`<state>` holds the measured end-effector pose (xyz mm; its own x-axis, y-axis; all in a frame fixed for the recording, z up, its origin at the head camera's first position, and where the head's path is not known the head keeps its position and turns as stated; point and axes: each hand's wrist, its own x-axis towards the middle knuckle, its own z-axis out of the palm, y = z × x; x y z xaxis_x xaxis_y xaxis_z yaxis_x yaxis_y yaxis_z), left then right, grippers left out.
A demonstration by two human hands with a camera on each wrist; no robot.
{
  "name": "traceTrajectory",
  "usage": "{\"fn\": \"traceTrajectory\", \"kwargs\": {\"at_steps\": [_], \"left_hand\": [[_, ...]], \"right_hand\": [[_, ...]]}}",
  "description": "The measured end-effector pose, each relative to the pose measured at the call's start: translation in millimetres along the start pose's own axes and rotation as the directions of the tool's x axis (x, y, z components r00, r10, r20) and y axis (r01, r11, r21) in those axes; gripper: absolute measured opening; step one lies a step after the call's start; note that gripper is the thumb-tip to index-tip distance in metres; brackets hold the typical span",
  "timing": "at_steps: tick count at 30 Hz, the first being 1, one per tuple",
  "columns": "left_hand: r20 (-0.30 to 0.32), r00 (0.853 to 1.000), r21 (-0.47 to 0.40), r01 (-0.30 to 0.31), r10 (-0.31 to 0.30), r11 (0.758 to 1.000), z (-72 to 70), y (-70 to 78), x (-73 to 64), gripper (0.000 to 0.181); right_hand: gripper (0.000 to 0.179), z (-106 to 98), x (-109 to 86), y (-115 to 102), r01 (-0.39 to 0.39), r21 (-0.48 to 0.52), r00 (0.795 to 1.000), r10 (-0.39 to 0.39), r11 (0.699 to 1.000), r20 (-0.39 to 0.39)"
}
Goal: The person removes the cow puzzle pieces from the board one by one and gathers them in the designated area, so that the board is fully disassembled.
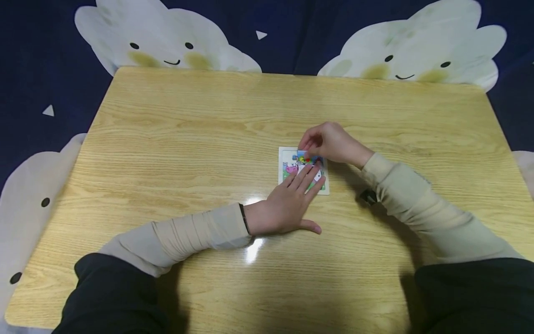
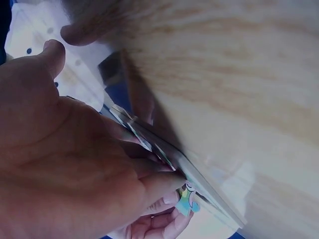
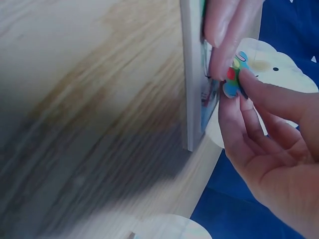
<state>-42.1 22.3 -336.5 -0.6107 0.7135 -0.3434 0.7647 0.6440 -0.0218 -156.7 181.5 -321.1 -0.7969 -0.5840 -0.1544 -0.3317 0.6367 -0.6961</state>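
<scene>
A small jigsaw puzzle in a white-edged tray [image 1: 281,160] lies on the wooden table, with a pink-nosed cartoon animal and green patches in its picture. My left hand [image 1: 289,206] is laid over the tray's lower part, fingers straight and spread on the picture, thumb out over the table. At the tray's top right, my right hand [image 1: 331,143] pinches a colourful puzzle piece [image 3: 233,74] between thumb and fingers. That piece, blue, green, yellow and red, is tilted up off the picture, close by the left fingertips. Part of the picture is hidden under the left hand.
The wooden table [image 1: 187,120] spreads out on all sides of the tray. Behind it hangs a dark blue cloth [image 1: 292,41] printed with smiling white clouds. A small dark object [image 1: 369,197] shows at the right sleeve's underside.
</scene>
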Motion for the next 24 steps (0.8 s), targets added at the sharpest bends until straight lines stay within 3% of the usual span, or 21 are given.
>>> {"fn": "traceTrajectory", "kwargs": {"at_steps": [6, 12, 24], "left_hand": [[-0.009, 1.000, 0.020, 0.000, 0.000, 1.000, 0.5, 1.5, 0.4, 0.107], [-0.014, 1.000, 0.040, 0.007, -0.006, 0.999, -0.5, 2.2, 0.1, 0.107], [-0.023, 1.000, 0.052, 0.010, -0.009, 0.999, -0.4, 1.4, -1.3, 0.108]], "right_hand": [[0.008, -1.0, -2.4, 1.9, -0.007, 0.000, 1.000, 0.007, 1.000, -0.003], [0.009, -16.3, -9.5, 4.0, 0.003, -0.023, 0.998, -0.004, 1.000, -0.070], [0.010, -55.8, -50.1, 29.4, -0.099, -0.078, 0.990, 0.090, 0.992, -0.105]]}}
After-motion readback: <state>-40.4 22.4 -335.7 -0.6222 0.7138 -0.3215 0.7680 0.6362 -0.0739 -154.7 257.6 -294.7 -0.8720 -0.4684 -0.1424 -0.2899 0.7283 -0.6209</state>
